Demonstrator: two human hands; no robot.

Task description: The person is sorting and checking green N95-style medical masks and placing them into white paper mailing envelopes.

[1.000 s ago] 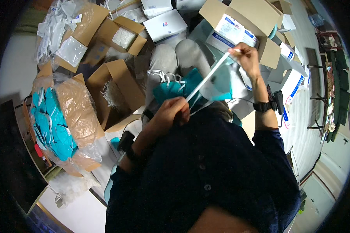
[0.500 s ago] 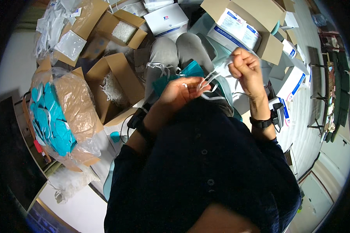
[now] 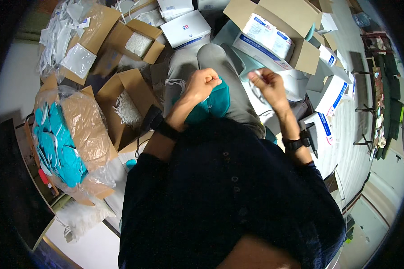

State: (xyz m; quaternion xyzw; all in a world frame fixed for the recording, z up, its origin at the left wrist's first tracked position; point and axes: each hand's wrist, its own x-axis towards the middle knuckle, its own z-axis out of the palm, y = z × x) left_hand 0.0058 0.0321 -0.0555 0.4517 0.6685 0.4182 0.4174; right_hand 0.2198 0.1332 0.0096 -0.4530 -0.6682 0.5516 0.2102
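On my lap lies a teal face mask (image 3: 219,99), spread between my thighs. My left hand (image 3: 203,85) is closed in a pinch at the mask's upper edge; what sits between its fingertips is too small to make out. My right hand (image 3: 270,88) is raised to the right of the mask, apart from it. Its thumb and fingers are closed on a white elastic strap (image 3: 257,92), which hangs below them and is blurred. A bundle of white straps (image 3: 177,82) rests on my left thigh.
At the left, a plastic-lined carton (image 3: 87,125) holds many teal masks (image 3: 58,143). An open box of white elastic loops (image 3: 128,107) stands beside my left leg, with a smaller one (image 3: 138,44) behind. A white box (image 3: 186,28) stands beyond my knees; an open carton (image 3: 307,56) is at the right.
My hands have drawn apart, the left one moving up and closing into a pinch. The white straps stretched between them have swung away to the right hand, and the teal mask is more exposed.
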